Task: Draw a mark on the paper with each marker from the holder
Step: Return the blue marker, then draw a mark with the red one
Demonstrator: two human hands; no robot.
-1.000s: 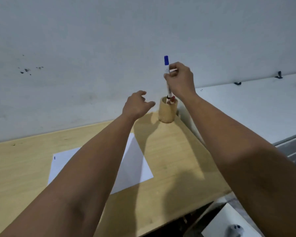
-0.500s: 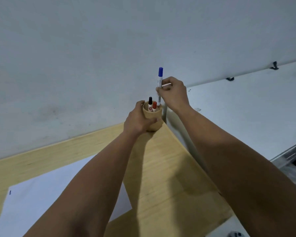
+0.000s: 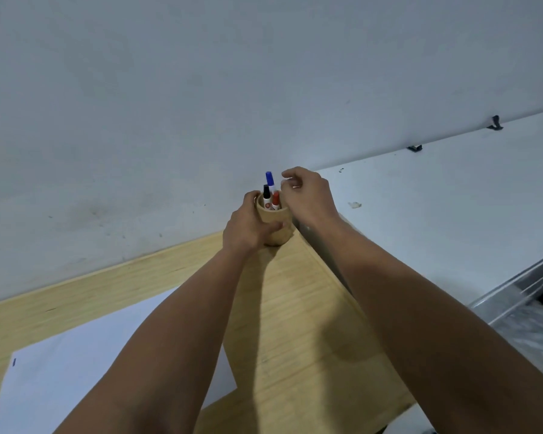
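Pale wooden desk, bare grey wall behind.
Steadied bamboo holder with clasping left hand; right hand apparently loosened off blue marker, back in holder. Next: pick black marker, mark paper.

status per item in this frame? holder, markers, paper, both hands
holder: upright on the wooden table, gripped by left hand
blue marker: capped, standing in holder, tallest
black marker: capped, in holder
red marker: capped, in holder
paper: flat on table, small blue mark near its left edge
left hand: wrapped around holder
right hand: fingers loosely curled beside blue marker; contact unclear
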